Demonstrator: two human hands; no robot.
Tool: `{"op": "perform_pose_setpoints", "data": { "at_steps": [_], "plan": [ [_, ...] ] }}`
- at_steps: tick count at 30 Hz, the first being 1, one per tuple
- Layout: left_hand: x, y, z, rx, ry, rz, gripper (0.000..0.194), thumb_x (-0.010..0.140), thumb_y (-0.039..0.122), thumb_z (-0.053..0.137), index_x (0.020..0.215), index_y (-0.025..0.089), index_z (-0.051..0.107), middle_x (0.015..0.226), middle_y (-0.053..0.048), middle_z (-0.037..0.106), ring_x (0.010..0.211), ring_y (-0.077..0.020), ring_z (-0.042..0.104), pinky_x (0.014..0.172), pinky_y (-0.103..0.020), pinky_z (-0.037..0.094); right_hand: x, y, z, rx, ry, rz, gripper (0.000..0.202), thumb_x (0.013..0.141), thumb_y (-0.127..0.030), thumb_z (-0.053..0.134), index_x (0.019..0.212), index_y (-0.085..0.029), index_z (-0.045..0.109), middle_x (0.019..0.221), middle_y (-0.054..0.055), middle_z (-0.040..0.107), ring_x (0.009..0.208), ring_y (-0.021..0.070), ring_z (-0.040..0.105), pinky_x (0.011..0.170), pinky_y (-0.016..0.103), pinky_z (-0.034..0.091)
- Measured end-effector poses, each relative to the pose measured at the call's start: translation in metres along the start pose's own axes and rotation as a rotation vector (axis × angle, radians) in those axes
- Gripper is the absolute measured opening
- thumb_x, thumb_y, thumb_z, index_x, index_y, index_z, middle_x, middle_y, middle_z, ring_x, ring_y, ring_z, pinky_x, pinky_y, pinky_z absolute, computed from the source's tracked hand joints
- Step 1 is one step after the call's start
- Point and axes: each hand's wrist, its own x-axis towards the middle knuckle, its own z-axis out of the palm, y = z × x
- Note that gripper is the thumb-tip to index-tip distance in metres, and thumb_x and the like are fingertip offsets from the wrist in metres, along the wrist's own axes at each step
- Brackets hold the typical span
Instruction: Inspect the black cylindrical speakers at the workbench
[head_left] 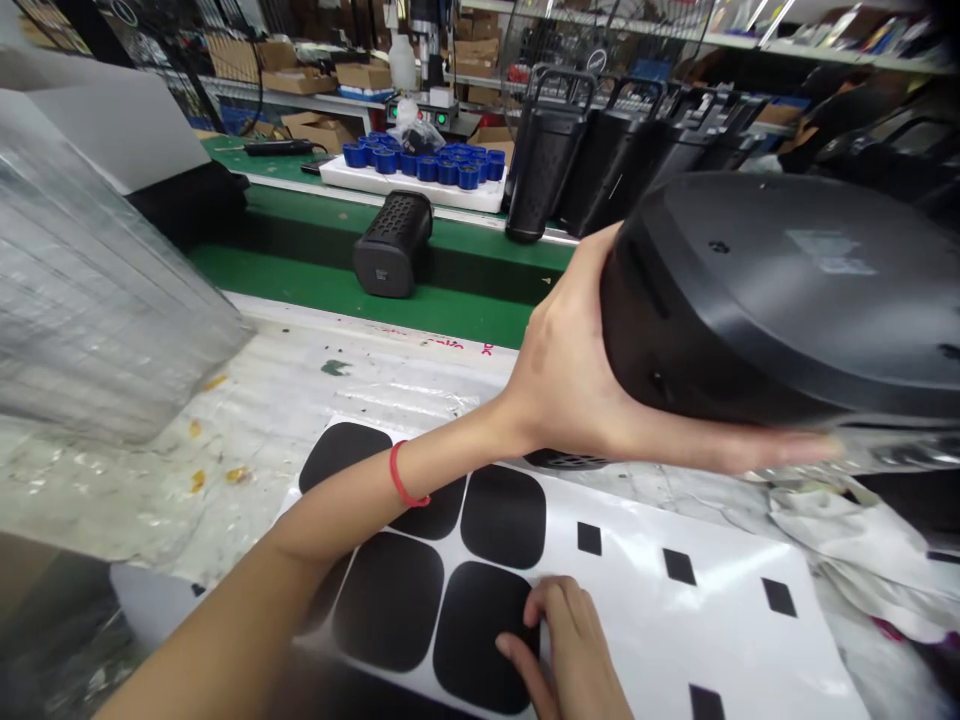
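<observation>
My left hand [574, 360] is wrapped round a large black speaker [780, 300], holding it tilted above the worktop at the right. A red cord circles that wrist. Below it, my right hand [574, 650] touches the right edge of a black rounded-square sticker [480, 635] with curled fingers, the thumb apart from them. This sticker lies flat on a white backing sheet [622, 610]. More black stickers, such as one beside it [390, 600], fill the sheet's left part, some hidden by my left forearm. Small black squares [679, 566] dot its right part.
Behind the worktop runs a green conveyor belt [300, 270] with a black speaker [394, 245] lying on it. Beyond stand several black speakers with handles [544, 150] and a white tray [330, 175] of blue round parts. A plastic-wrapped stack [97, 260] stands left; a white cloth [862, 540] lies right.
</observation>
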Motion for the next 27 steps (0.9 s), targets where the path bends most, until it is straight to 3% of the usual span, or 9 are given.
{"op": "perform_pose_setpoints", "data": {
  "at_steps": [2,3,5,8,16,19,22,25,27],
  "plan": [
    [0.002,-0.002,-0.001,0.012,0.004,-0.012,0.09,0.045,0.052,0.089,0.119,0.02,0.049,0.123,-0.005,0.06,0.121,-0.0317,0.06,0.11,-0.047,0.046,-0.003,0.003,-0.002,-0.077,0.055,-0.009,0.036,0.106,-0.04,0.027,0.121,-0.013,0.045,0.104,0.013,0.051,0.093,0.0249,0.058,0.076,0.037,0.06],
    [0.002,-0.004,-0.002,0.019,0.005,-0.021,0.089,0.045,0.053,0.088,0.119,0.02,0.049,0.123,-0.006,0.06,0.122,-0.0317,0.06,0.11,-0.047,0.046,-0.004,0.004,-0.003,-0.139,0.092,-0.056,0.044,0.106,-0.041,0.029,0.135,-0.009,0.039,0.11,0.016,0.051,0.096,0.0259,0.058,0.078,0.037,0.06],
    [0.004,-0.007,-0.003,0.027,0.005,-0.021,0.088,0.047,0.056,0.086,0.118,0.021,0.049,0.122,-0.006,0.059,0.122,-0.0313,0.059,0.109,-0.047,0.047,-0.007,0.007,-0.006,-0.233,0.141,-0.207,0.053,0.105,-0.04,0.037,0.143,-0.004,0.034,0.112,0.019,0.051,0.094,0.0262,0.058,0.074,0.035,0.061],
    [0.006,-0.011,-0.004,0.032,-0.005,0.01,0.088,0.047,0.06,0.084,0.119,0.023,0.049,0.118,-0.004,0.06,0.12,-0.0309,0.06,0.107,-0.046,0.048,-0.01,0.005,-0.009,-0.256,0.183,-0.322,0.046,0.102,-0.034,0.048,0.132,0.0,0.047,0.104,0.017,0.054,0.086,0.0248,0.057,0.066,0.034,0.058],
    [0.006,-0.013,-0.002,0.044,-0.003,0.016,0.094,0.043,0.064,0.086,0.119,0.024,0.051,0.114,-0.005,0.06,0.118,-0.0331,0.06,0.104,-0.047,0.051,-0.014,-0.008,-0.016,0.232,0.02,-0.038,0.003,0.102,-0.022,0.047,0.104,-0.02,0.048,0.102,0.006,0.05,0.095,0.022,0.051,0.083,0.039,0.047],
    [0.007,-0.011,-0.003,0.02,-0.001,-0.023,0.096,0.041,0.066,0.086,0.118,0.024,0.05,0.115,-0.007,0.061,0.118,-0.0341,0.06,0.103,-0.045,0.052,-0.01,-0.001,-0.026,0.408,-0.057,-0.079,0.015,0.099,-0.006,0.047,0.102,-0.021,0.048,0.104,0.004,0.046,0.102,0.0158,0.05,0.089,0.026,0.047],
    [0.009,-0.01,-0.007,-0.003,-0.03,-0.026,0.085,0.044,0.061,0.088,0.111,0.023,0.051,0.11,-0.006,0.064,0.113,-0.0326,0.063,0.099,-0.044,0.054,-0.004,0.005,-0.036,0.525,-0.083,-0.224,0.019,0.097,-0.001,0.046,0.103,-0.019,0.05,0.106,0.004,0.042,0.107,0.0085,0.052,0.112,0.016,0.037],
    [0.013,-0.009,-0.011,-0.024,-0.016,0.002,0.076,0.044,0.057,0.089,0.102,0.024,0.051,0.105,-0.005,0.065,0.104,-0.0286,0.064,0.094,-0.043,0.056,0.0,0.011,-0.045,0.589,-0.065,-0.374,0.018,0.094,0.001,0.049,0.099,-0.017,0.052,0.103,0.004,0.04,0.093,0.0066,0.056,0.125,0.036,0.021],
    [0.016,-0.009,-0.013,-0.063,-0.016,0.03,0.071,0.049,0.052,0.089,0.101,0.024,0.051,0.106,-0.006,0.064,0.101,-0.0266,0.063,0.095,-0.042,0.055,-0.002,0.021,-0.053,0.659,-0.063,-0.36,0.016,0.094,-0.002,0.051,0.092,-0.017,0.053,0.102,0.004,0.042,0.091,0.0079,0.058,0.122,0.041,0.027]
  ]
}}
